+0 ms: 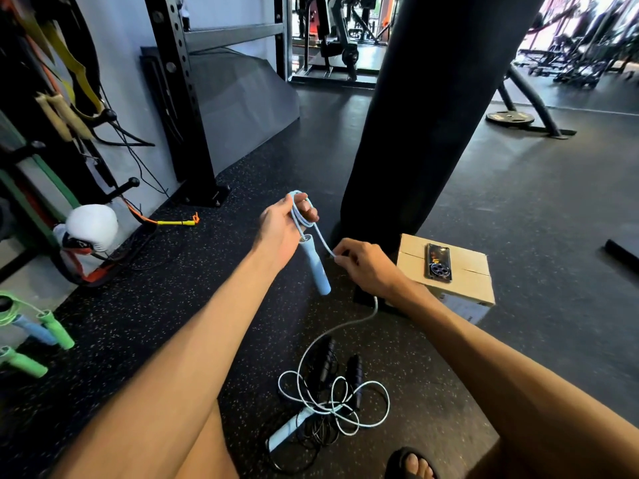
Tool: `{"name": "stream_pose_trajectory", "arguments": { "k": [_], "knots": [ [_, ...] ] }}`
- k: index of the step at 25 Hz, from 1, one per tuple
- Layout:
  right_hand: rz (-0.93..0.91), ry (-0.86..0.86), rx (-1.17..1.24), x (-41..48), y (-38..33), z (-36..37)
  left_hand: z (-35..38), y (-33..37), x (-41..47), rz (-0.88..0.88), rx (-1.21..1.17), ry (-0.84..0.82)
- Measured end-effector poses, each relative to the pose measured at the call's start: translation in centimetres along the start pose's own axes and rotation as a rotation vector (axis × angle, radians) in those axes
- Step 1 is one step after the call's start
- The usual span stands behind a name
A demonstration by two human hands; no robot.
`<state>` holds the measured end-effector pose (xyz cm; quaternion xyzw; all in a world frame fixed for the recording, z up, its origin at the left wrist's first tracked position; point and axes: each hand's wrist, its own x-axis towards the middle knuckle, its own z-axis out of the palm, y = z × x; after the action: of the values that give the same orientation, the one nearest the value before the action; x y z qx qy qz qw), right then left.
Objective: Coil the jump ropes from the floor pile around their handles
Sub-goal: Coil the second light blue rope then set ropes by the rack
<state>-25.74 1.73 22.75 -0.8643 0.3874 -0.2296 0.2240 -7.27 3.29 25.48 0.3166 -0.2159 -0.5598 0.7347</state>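
Observation:
My left hand (281,229) is shut on loops of a light blue jump rope, and one blue handle (315,266) hangs down from it. My right hand (363,267) pinches the same pale cord (326,248) just right of that handle. From there the cord drops to a loose tangle (335,399) on the floor, where the second blue handle (288,428) lies. A black jump rope with two black handles (354,376) lies mixed into that pile.
A black punching bag (425,115) hangs just behind my hands. A cardboard box (463,271) with a phone (438,262) on it sits at the right. Green and blue rope handles (55,328) lie at the left. A white boxing glove (90,228) and a rack stand along the wall.

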Motion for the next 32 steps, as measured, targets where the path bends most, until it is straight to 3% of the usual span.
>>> {"name": "stream_pose_trajectory", "arguments": {
  "k": [4,7,10,13,18,21,25,29,32],
  "knots": [
    [0.133,-0.218,0.143,-0.5,-1.1,0.8,-0.5,-0.3,0.6,0.171,0.097,0.071],
    [0.218,-0.269,0.139,-0.9,-1.0,1.4,-1.3,-0.2,1.1,0.29,0.236,0.141],
    [-0.008,-0.124,0.01,-0.7,-1.0,1.4,-2.0,-0.4,1.4,0.422,0.507,0.149],
    [-0.228,0.057,-0.068,-0.5,-1.4,0.7,-2.4,-0.9,1.2,0.439,0.8,0.088],
    [-0.279,0.273,-0.037,0.2,-1.6,-0.7,-2.0,-1.5,0.1,0.298,1.108,-0.141],
    [-0.241,0.368,-0.023,0.7,-1.3,-1.4,-1.4,-1.8,-0.5,0.138,1.036,-0.29],
    [-0.127,0.421,0.065,0.8,-0.8,-2.1,-0.6,-1.6,-1.2,-0.102,0.824,-0.355],
    [-0.02,0.407,0.147,0.9,-0.5,-2.2,-0.1,-1.0,-1.5,-0.266,0.641,-0.444],
    [0.074,0.331,0.263,1.2,-0.1,-1.6,-0.1,-0.8,-1.3,-0.297,0.42,-0.423]
  ]
}}
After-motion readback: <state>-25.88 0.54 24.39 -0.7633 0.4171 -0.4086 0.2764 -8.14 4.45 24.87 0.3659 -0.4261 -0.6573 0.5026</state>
